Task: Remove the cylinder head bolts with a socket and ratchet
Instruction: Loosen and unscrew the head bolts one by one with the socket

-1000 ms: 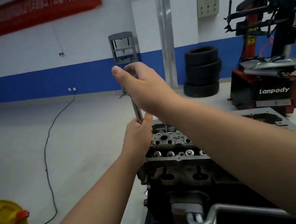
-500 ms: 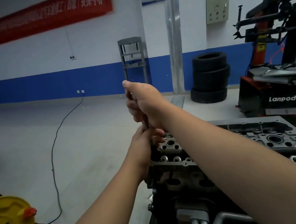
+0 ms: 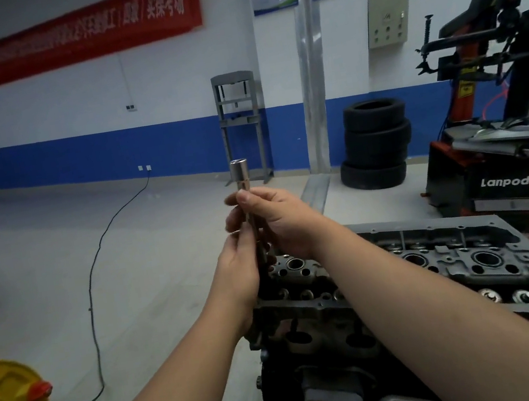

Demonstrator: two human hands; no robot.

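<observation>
head view: both hands [image 3: 261, 232] grip upright socket extension [image 3: 241, 183].

Pale workshop floor [image 3: 61, 284], black cable [image 3: 94, 272] snaking across it, stack of tyres [image 3: 375, 144] by the wall, grey press frame [image 3: 239, 128] — red tyre changer [image 3: 503, 183] standing right.

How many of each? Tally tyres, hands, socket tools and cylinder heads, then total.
Tyres: 3
Hands: 2, left hand and right hand
Socket tool: 1
Cylinder head: 1
Total: 7
</observation>
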